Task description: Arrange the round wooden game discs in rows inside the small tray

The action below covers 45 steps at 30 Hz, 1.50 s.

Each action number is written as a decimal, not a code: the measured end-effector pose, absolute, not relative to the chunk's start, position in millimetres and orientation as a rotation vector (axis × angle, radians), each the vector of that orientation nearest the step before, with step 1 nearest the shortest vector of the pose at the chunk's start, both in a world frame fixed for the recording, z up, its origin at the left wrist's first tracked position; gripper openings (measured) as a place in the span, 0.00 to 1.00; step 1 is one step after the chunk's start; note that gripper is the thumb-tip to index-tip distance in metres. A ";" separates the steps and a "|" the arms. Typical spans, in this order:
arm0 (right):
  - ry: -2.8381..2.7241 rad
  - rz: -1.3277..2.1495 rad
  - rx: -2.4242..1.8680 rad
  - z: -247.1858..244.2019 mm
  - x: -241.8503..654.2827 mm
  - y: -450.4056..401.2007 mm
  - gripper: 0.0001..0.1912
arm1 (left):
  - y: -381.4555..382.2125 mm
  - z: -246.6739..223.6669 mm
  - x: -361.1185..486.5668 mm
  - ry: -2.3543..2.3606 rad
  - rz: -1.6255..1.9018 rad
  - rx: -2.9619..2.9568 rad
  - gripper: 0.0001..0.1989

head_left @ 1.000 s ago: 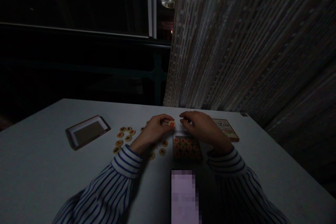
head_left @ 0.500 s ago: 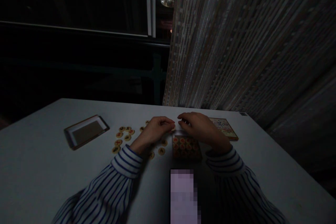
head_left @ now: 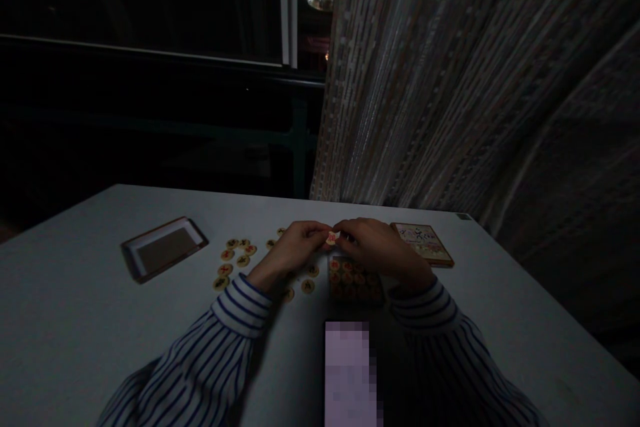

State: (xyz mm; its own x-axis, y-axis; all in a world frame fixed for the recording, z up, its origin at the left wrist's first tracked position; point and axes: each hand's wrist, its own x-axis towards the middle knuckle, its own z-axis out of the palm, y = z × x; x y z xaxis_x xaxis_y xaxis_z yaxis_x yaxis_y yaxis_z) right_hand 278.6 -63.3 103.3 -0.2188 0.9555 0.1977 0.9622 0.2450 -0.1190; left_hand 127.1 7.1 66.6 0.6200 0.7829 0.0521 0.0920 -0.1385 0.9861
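Dim light lay over a white table (head_left: 150, 340) beside a hanging string curtain (head_left: 390, 80). Just beyond the box of pieces (head_left: 356, 302), the left hand (head_left: 299, 245) pinched 1 red-marked piece (head_left: 331, 238) between thumb and fingers. The right hand (head_left: 377, 247) met it with its fingertips; whether these gripped too could not be told. Loose pieces (head_left: 243, 261) lay on both sides of the left wrist, an open tray (head_left: 170, 249) farther left, a printed flat box (head_left: 425, 243) beyond the right hand, and 1 phone (head_left: 350, 373) nearest the person.
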 end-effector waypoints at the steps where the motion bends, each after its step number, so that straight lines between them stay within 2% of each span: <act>1: -2.287 -0.024 -1.795 103.3 278.1 -63.4 0.15 | 6.6 67.0 127.1 0.752 0.715 1.612 0.10; 12: -2.280 -0.006 -1.778 98.8 280.1 -59.6 0.14 | 12.2 61.3 126.6 0.736 0.744 1.693 0.12; 24: -2.268 0.031 -1.763 93.8 281.7 -56.8 0.14 | 12.8 54.5 128.3 0.797 0.788 1.587 0.09; 31: -2.285 0.025 -1.758 92.1 283.0 -55.7 0.13 | 15.7 48.5 127.6 0.762 0.770 1.637 0.12; 45: -2.360 0.024 -2.006 73.4 293.2 -45.5 0.16 | 16.2 40.3 122.1 0.947 0.703 2.076 0.14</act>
State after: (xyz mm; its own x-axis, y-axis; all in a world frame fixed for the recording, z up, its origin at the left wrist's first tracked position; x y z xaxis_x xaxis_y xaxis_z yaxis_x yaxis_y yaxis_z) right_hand 293.2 -45.5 73.4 -0.1610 0.9867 0.0237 0.9860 0.1618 -0.0404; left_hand 122.1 16.2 40.3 0.5783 0.7977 0.1710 0.3950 -0.4572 0.7968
